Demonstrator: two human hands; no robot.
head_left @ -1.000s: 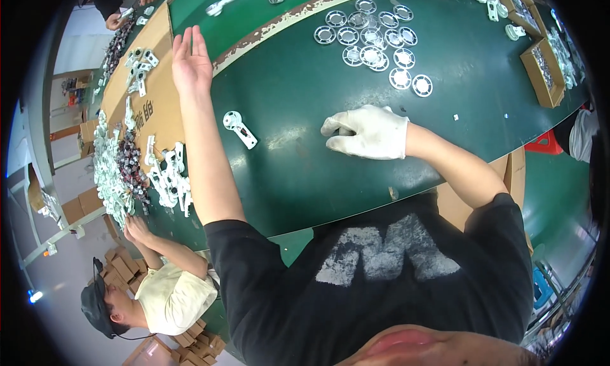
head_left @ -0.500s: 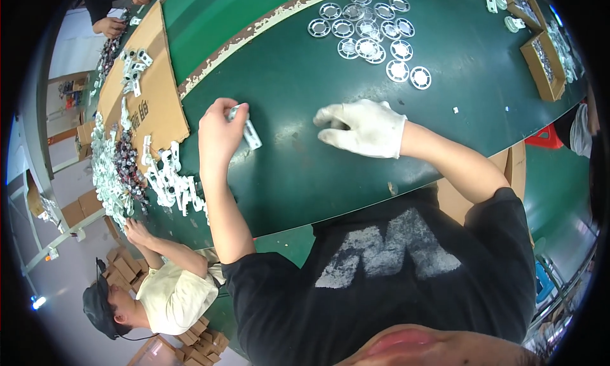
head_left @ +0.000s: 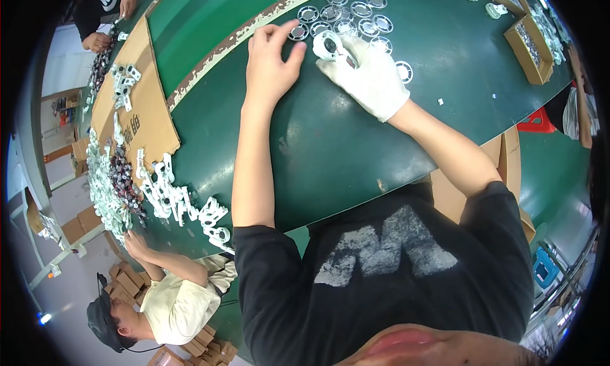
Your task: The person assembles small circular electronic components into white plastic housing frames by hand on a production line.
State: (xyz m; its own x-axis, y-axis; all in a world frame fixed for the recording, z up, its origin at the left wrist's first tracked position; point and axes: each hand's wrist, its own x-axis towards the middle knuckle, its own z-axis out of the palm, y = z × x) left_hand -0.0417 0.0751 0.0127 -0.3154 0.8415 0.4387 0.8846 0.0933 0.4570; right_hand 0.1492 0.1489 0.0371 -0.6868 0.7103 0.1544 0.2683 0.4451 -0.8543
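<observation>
My right hand (head_left: 372, 77), in a white glove, grips a white plastic part (head_left: 326, 43) with a round, dark-centred head. Its narrower end is partly hidden by the glove. Bare and empty, my left hand (head_left: 272, 64) has its fingers apart, the fingertips close to one of the round spoked discs (head_left: 308, 14) at the left of their cluster. Several of these discs lie at the far middle of the table, some overlapping. My right hand covers part of the cluster.
Many white plastic parts (head_left: 166, 194) and a heap of dark small pieces (head_left: 121, 172) lie at left beside a cardboard sheet (head_left: 143, 89). A co-worker (head_left: 175, 296) sits at lower left; another's hand (head_left: 97, 42) is at far left. Right stands an open carton (head_left: 530, 51).
Both hands have moved away from me to the discs. The white part has passed from my left hand to my gloved right hand, and my left hand has opened.
</observation>
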